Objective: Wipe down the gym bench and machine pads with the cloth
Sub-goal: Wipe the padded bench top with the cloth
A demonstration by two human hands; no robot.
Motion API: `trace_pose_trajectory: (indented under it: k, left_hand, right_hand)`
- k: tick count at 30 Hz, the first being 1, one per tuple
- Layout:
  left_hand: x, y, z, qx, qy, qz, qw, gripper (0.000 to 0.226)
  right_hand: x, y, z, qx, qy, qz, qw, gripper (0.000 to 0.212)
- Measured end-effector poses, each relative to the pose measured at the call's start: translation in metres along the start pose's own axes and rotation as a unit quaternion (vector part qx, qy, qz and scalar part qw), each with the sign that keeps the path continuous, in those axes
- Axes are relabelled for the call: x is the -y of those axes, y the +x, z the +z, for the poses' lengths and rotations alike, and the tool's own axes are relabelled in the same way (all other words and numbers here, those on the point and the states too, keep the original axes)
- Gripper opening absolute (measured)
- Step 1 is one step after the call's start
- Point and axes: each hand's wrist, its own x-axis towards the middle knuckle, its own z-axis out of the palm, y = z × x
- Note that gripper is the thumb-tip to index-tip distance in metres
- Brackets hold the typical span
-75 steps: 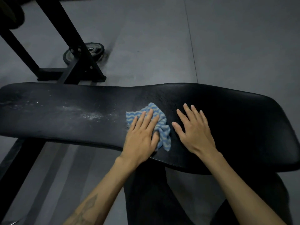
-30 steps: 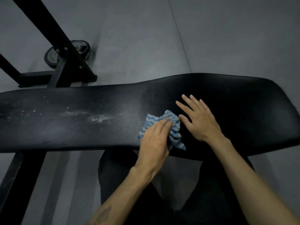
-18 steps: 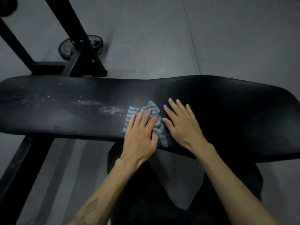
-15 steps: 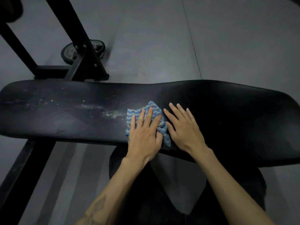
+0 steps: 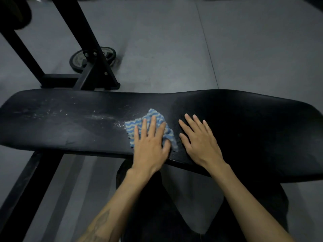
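Observation:
A long black padded gym bench [image 5: 244,123] stretches across the view from left to right. White dust and streaks cover its left half, while the right half looks dark and clean. A blue and white wavy-striped cloth [image 5: 134,124] lies crumpled near the bench's middle. My left hand [image 5: 150,144] presses flat on the cloth with straight fingers, at the edge of the dusty patch. Just to the right of the cloth, my right hand [image 5: 197,140] rests flat on the bare pad, fingers spread.
A black steel rack frame [image 5: 94,67] stands on the grey floor behind the bench's left half, with a weight plate [image 5: 76,60] lying behind it. A black bench support beam [image 5: 29,186] runs down at the lower left. My dark-trousered legs are below the bench.
My left hand has slid the cloth leftward along the pad toward the dusty streaks. My right hand stays flat on the pad beside it. The view has shifted slightly.

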Motion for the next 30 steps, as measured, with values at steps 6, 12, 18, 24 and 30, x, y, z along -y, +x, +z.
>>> trace_pose_trajectory:
  k: [6, 12, 18, 24, 30]
  left_hand:
    - [0.012, -0.009, 0.0, 0.022, 0.009, 0.135, 0.991, 0.064]
    - [0.029, 0.003, -0.003, 0.007, 0.011, 0.021, 1.0, 0.065]
    - [0.0, -0.003, 0.005, 0.014, 0.009, 0.04, 0.999, 0.068]
    - [0.013, -0.001, -0.004, 0.041, 0.007, 0.095, 0.995, 0.07]
    - [0.021, 0.006, -0.009, 0.027, -0.005, 0.01, 1.0, 0.073]
  right_hand:
    - [-0.002, 0.0, 0.001, 0.005, -0.005, 0.002, 1.0, 0.065]
    - [-0.002, -0.001, 0.0, 0.01, -0.007, 0.005, 1.0, 0.066]
    - [-0.003, -0.001, 0.001, 0.01, -0.008, 0.006, 1.0, 0.065]
    - [-0.002, -0.001, -0.002, 0.011, -0.009, 0.006, 1.0, 0.066]
    - [0.0, -0.002, -0.003, 0.01, -0.009, 0.008, 1.0, 0.068]
